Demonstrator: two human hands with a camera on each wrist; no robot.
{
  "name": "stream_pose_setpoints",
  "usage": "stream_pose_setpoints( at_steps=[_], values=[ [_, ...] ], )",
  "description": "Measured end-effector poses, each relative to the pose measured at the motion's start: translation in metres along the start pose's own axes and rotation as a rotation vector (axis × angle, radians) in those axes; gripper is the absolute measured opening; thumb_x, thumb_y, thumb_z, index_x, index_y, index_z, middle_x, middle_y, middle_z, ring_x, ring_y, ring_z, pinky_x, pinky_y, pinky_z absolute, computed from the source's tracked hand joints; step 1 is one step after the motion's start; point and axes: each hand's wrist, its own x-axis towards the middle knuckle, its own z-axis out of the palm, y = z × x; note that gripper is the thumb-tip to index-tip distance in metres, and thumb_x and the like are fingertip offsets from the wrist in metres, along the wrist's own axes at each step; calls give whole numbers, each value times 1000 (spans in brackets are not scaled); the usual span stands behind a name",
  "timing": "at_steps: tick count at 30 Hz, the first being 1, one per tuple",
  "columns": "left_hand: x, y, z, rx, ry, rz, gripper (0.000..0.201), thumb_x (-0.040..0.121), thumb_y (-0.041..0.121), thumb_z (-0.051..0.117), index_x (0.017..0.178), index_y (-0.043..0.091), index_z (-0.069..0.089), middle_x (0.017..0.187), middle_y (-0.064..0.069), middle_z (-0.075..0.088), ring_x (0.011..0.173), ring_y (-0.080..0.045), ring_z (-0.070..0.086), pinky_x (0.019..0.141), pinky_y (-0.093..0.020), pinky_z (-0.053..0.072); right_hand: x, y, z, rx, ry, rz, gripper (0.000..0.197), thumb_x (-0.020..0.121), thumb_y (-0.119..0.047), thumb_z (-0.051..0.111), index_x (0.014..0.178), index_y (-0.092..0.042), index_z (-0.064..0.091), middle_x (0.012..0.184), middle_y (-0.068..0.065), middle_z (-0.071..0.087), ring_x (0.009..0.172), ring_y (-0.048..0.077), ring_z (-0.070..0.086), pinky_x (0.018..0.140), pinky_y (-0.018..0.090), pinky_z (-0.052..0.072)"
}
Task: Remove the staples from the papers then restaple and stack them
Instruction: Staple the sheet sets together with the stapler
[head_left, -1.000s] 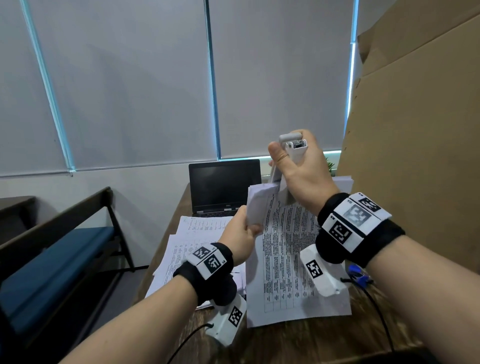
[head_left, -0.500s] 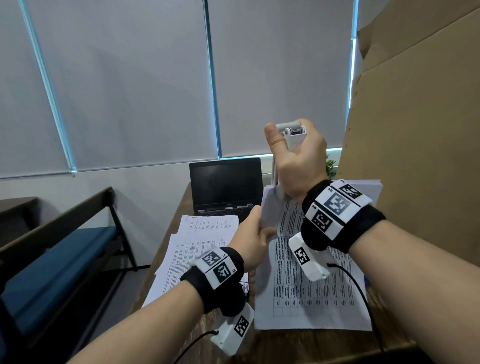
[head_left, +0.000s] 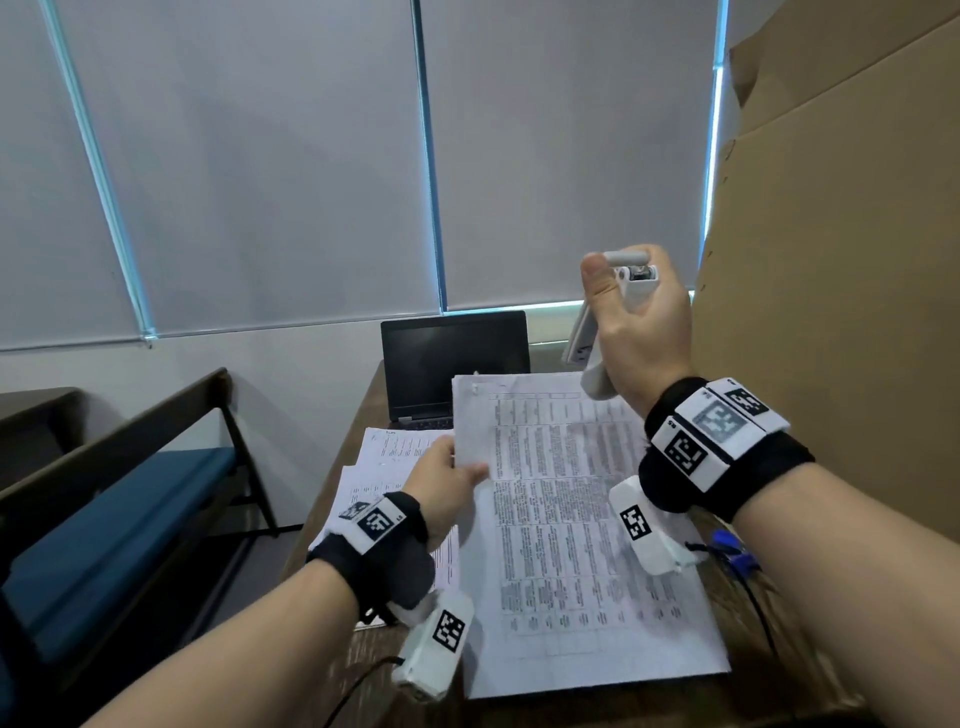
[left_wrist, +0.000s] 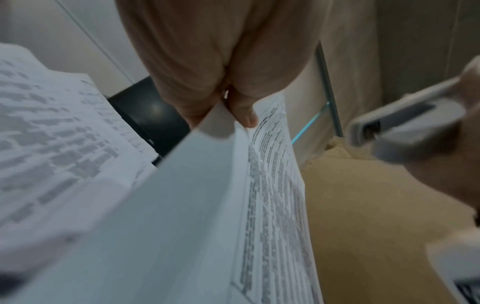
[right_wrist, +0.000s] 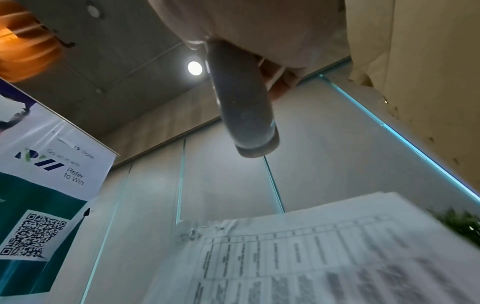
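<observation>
Papers (head_left: 571, 519) mid-desk, left hand (head_left: 441, 483) pinching their left edge, right hand (head_left: 639, 332) wrapped round a white stapler (head_left: 631, 273) held up at 1 o'clock.
Wooden desk (head_left: 769, 691), laptop (head_left: 454, 358) at 12, another paper pile (head_left: 379, 467) at 10, blue bench (head_left: 104, 519) at 9, cardboard (head_left: 841, 260) at 3, grey blinds (head_left: 260, 156) behind.

wooden table (head_left: 810, 691) | on it: laptop (head_left: 452, 358); paper pile (head_left: 384, 462); blue connector (head_left: 730, 551)
</observation>
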Motion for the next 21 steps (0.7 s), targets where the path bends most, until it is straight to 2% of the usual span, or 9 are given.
stream_pose_setpoints(
  at_steps=[1,3,4,6,9,12,16,19,21],
  values=[
    [4,-1,-8,-1,34,-13,19,96,1,53,114,6,55,109,-15,70,94,-32,70,88,-53,55,-1,9,-1,-14,-5,14,25,92,-43,61,96,-21,52,65,-6,56,49,-1,56,50,19,46],
    [11,0,-27,36,114,-16,10,96,1,54,101,8,58,102,-15,70,87,-33,70,85,-51,56,-6,28,-1,-53,-47,68,25,92,-43,61,94,-19,53,69,-6,57,54,-4,53,58,15,45],
    [15,1,-37,59,161,-17,9,95,1,54,96,8,58,99,-16,69,84,-33,69,83,-49,56,-9,39,-1,-79,-88,108,26,92,-45,60,93,-20,53,75,-4,59,61,-2,55,64,19,46],
    [26,1,-57,100,234,-40,5,95,1,56,98,5,58,99,-19,69,88,-35,68,85,-50,55,-15,64,0,-154,-179,201,33,92,-50,58,98,-17,56,89,2,64,78,12,60,73,29,48],
    [47,-2,-88,233,329,-94,7,92,3,61,96,7,57,101,-19,69,92,-35,67,89,-52,54,-28,96,2,-204,-259,336,27,92,-44,60,99,-18,57,86,-2,63,78,15,59,66,25,44],
    [71,-10,-111,562,334,-150,18,87,6,67,100,5,55,104,-14,66,94,-30,63,86,-37,50,-37,130,4,-254,-278,434,24,90,-40,65,97,-18,60,90,-3,63,86,17,60,74,30,45],
    [92,-30,-119,921,327,-216,28,86,5,60,110,9,46,112,-16,60,96,-31,57,81,-35,45,-41,164,5,-285,-300,554,16,87,-35,70,89,-23,60,93,-3,64,95,22,62,89,40,49],
    [106,-43,-113,1149,214,-284,42,87,12,59,125,11,41,123,-14,54,109,-32,57,89,-37,48,-39,176,3,-288,-303,602,16,87,-29,72,92,-19,60,93,-6,62,95,19,60,82,33,45],
    [121,-46,-107,1261,155,-286,50,84,19,63,131,15,47,133,-12,49,116,-30,54,96,-37,47,-40,185,2,-288,-308,641,18,88,-29,71,96,-16,61,98,-5,61,98,18,57,81,29,40]
  ],
)
